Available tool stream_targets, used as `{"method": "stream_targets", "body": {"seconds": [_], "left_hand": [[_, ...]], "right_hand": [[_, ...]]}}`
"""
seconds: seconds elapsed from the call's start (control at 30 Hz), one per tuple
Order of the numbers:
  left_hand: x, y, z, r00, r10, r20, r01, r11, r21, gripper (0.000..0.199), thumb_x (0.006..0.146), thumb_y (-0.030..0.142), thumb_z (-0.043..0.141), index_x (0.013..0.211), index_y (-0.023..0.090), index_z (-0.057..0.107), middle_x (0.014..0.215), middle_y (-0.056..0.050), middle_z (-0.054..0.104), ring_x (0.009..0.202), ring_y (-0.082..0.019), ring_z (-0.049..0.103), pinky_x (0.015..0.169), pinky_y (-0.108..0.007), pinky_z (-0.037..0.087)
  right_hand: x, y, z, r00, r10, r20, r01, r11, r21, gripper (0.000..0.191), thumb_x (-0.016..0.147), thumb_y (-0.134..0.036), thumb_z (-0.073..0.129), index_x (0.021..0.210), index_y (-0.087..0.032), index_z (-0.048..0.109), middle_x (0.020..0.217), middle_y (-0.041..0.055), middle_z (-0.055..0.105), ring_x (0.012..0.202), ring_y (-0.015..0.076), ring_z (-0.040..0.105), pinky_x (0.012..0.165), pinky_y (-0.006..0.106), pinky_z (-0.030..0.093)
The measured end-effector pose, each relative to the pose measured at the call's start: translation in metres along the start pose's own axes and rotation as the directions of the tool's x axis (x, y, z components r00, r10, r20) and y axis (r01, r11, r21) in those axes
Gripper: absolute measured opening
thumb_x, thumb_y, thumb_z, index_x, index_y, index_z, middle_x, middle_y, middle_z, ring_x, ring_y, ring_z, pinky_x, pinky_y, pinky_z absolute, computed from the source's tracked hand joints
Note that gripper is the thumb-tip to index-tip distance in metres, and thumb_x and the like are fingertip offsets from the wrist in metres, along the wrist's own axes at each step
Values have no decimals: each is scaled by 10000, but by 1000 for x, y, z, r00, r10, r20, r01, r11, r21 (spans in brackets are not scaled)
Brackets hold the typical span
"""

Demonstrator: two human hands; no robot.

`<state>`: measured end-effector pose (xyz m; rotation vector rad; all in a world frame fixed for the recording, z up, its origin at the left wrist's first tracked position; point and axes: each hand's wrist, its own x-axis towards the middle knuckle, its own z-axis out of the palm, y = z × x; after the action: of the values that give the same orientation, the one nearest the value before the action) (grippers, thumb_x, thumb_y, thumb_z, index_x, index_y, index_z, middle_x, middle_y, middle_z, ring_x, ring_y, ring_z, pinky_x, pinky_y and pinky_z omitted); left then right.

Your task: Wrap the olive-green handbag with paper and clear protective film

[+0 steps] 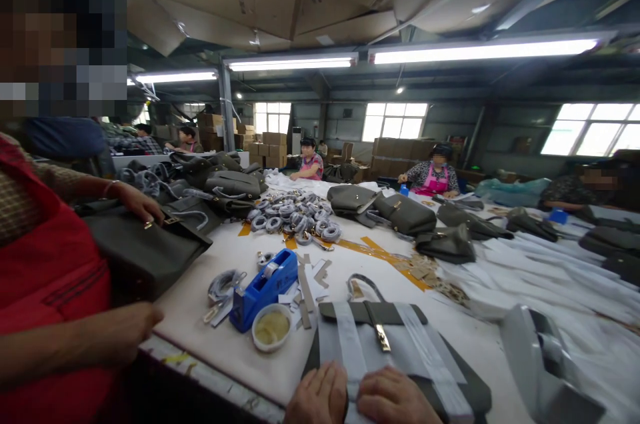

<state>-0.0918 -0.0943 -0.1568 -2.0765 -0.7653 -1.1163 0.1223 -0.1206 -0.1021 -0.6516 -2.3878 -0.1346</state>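
So both grips are bare hands here: the left grip [320, 392] and the right grip [393, 397] sit side by side on the near end of a dark handbag [475, 389], fingers together and slightly bent. Can't tell if they're pinching anything or just pressing down, since the frame cuts off a lot.

The bag lies right in front of the person on the counter [215, 361], a pale sheet [365, 351] and glossy strips [429, 357] across its front, metal clasp [383, 339] showing. My guess: fairly light, soft in the body, firmer at the flap. Those strips look slippery and the clasp could scratch, so I'd hold it by the sides or the looped handle [364, 284].

The counter's pale and cluttered: blue tape dispenser [265, 287], small tub [270, 347] touching or just beside it, grey dispenser [517, 351] off to the right, heap of coiled straps [295, 214] further back. More dark bags [407, 213] beyond.

On the left, a co-worker in a red apron [55, 257] has a hand on another bag [135, 247]. Big workshop, tube lights [485, 51], bright windows [395, 121], stacked cartons [275, 152].
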Motion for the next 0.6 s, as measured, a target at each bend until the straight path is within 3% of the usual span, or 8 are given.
{"method": "stream_targets", "body": {"seconds": [0.1, 0.23, 0.3, 0.37, 0.47, 0.6], "left_hand": [[8, 0, -21, 987, 19, 158, -6, 996, -84, 442, 884, 92, 388, 1259, 138, 616, 1076, -112, 748, 973, -207, 722, 804, -297, 595], [23, 1, -38, 919, 4, 394, 65, 985, -163, 430, 878, 220, 571, 1302, 290, 592, 1185, -119, 694, 1018, -270, 691, 832, -387, 590], [41, -3, -47, 835, 45, 548, 82, 975, -206, 464, 863, 215, 624, 1314, 306, 571, 1239, -118, 657, 1047, -269, 670, 864, -389, 572], [65, -11, -55, 714, 95, 693, 99, 967, -234, 499, 875, 206, 609, 1357, 306, 523, 1210, -107, 649, 1017, -250, 667, 838, -371, 565], [101, -25, -64, 567, 144, 811, 132, 956, -262, 549, 855, 233, 635, 1380, 304, 488, 1138, -75, 659, 941, -235, 674, 793, -350, 554], [127, -35, -69, 508, 156, 847, 149, 953, -265, 618, 780, 262, 713, 1358, 308, 499, 1085, -40, 679, 905, -244, 680, 765, -343, 542]], "right_hand": [[-3, -20, -7, 1000, -16, -21, 14, 996, -88, 340, 1078, -318, 327, 968, -222, 634, 907, 49, 752, 896, 172, 703, 730, 282, 497], [-17, -51, -4, 999, -11, -33, 6, 988, -154, 191, 1032, -306, 486, 946, -243, 644, 920, 25, 758, 984, 196, 690, 795, 301, 485], [-27, -67, 6, 999, -32, 12, 33, 991, -127, 149, 1020, -306, 524, 951, -256, 646, 925, 0, 760, 948, 176, 690, 788, 293, 477], [-35, -81, 18, 997, -60, 51, 64, 995, -81, 144, 1025, -304, 521, 968, -263, 647, 908, -21, 757, 865, 149, 685, 756, 277, 476], [-33, -93, 31, 995, -39, 87, 49, 992, -115, 145, 999, -312, 559, 1106, -266, 645, 1030, 12, 758, 935, 197, 684, 815, 310, 499], [-14, -88, 41, 983, 65, 171, -26, 974, -223, 537, 916, -371, 650, 1421, -281, 491, 1432, 140, 575, 1238, 368, 572, 969, 480, 487]]}}
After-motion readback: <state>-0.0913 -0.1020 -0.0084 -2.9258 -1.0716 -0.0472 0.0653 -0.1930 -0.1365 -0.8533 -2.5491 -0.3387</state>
